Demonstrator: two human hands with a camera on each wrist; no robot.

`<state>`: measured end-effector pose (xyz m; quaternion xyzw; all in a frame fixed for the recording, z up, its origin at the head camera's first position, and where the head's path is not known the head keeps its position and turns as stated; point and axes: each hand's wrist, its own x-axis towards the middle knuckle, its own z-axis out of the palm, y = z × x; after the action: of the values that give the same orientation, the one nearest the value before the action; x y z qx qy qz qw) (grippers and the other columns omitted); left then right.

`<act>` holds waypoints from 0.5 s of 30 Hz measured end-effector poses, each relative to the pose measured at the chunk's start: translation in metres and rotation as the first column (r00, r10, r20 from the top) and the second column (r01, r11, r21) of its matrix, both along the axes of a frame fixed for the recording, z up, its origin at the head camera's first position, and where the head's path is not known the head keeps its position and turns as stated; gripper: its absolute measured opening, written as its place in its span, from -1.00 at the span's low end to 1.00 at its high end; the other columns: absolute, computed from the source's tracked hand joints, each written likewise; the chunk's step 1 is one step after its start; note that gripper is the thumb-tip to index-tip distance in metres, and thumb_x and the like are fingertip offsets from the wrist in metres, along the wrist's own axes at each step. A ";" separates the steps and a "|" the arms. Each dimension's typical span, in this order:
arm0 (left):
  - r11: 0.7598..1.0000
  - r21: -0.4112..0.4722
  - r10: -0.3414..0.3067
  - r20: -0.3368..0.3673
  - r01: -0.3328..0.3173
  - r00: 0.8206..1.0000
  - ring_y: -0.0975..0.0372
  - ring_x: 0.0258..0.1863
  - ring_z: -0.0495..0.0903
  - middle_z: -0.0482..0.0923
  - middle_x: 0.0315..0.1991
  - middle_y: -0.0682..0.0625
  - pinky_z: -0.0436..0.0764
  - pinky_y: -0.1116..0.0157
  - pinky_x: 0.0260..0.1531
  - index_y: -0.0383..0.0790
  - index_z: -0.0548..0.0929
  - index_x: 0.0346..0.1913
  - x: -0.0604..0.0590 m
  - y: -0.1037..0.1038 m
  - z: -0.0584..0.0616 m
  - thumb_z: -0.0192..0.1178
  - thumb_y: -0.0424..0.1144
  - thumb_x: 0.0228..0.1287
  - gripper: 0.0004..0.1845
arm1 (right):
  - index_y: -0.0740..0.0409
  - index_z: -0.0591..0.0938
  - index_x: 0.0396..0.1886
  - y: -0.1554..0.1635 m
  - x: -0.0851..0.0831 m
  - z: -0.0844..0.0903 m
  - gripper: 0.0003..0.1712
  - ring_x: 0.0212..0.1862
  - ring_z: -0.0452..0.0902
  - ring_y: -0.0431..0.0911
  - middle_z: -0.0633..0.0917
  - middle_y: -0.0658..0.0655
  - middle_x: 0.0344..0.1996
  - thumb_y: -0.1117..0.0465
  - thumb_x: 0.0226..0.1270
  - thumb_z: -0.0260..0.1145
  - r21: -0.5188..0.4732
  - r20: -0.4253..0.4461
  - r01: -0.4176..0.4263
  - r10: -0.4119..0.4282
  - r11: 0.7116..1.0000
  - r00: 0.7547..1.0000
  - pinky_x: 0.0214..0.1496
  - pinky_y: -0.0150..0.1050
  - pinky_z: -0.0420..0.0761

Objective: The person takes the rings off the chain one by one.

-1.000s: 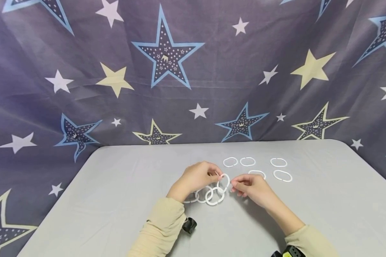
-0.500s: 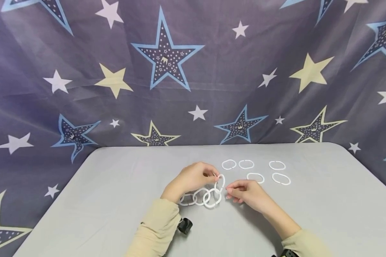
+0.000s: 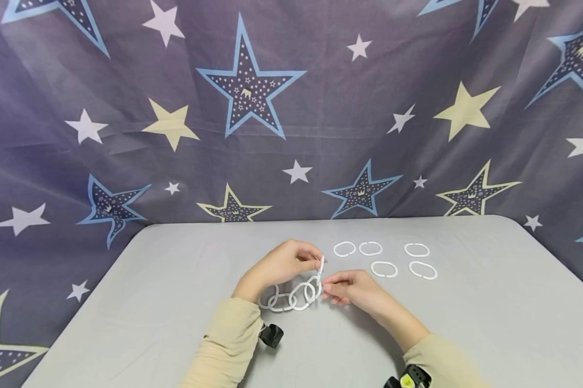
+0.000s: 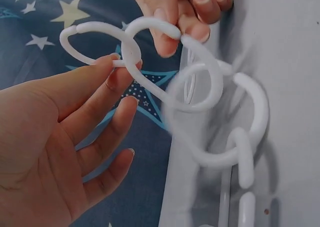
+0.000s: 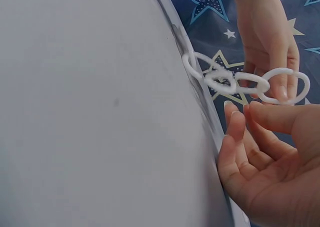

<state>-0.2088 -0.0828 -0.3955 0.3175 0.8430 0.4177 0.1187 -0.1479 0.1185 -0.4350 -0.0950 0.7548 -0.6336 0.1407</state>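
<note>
Several white plastic links form a chain (image 3: 302,307). My left hand (image 3: 284,265) pinches its end link (image 4: 102,27) between thumb and forefinger, holding it up off the table. From there the linked rings run down toward the tabletop; in the left wrist view, small gaps show in their sides. My right hand (image 3: 354,288) is close on the right, its fingertips right at the second link (image 4: 150,84). In the right wrist view this hand's fingers (image 5: 240,142) are loosely bent, with thumb and forefinger tips near each other and no link showing between them.
Toward the back right of the grey table (image 3: 471,302) lie several loose oval links, among them a left one (image 3: 353,249) and a right one (image 3: 436,274). A starry curtain (image 3: 291,108) hangs behind the table's far edge.
Both hands have shifted left along with the chain. The raised end link has turned nearly edge-on in the head view. My right fingertips have come closer to the chain.
</note>
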 end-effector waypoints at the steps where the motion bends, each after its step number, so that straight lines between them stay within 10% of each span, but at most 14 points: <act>1: 1.000 0.008 -0.004 0.004 0.004 1.000 0.30 -0.18 0.67 0.74 -0.23 0.04 0.55 0.26 0.02 -0.23 0.73 -0.06 -0.001 -0.001 -0.001 0.22 -0.33 0.36 -0.83 | 0.53 0.62 -0.04 -0.002 -0.001 -0.001 -0.66 -0.42 0.59 -0.19 0.76 0.22 -0.35 0.30 0.35 0.31 -0.011 0.002 0.001 -0.001 1.000 1.000 -0.36 -0.39 0.55; 15: 0.998 0.066 -0.026 0.041 0.023 0.999 0.28 -0.15 0.67 0.74 -0.18 -0.01 0.53 0.23 0.06 -0.27 0.72 -0.04 -0.003 -0.007 0.003 0.18 -0.36 0.38 -0.81 | 0.54 0.63 -0.05 -0.010 -0.021 -0.005 -0.66 -0.43 0.56 -0.18 0.72 0.15 -0.42 0.35 0.27 0.36 0.043 -0.135 0.038 -0.032 0.998 0.990 -0.34 -0.34 0.59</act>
<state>-0.2116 -0.0901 -0.3929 0.3227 0.8221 0.4504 0.1311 -0.1689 0.1080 -0.4400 -0.1208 0.7785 -0.6107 0.0807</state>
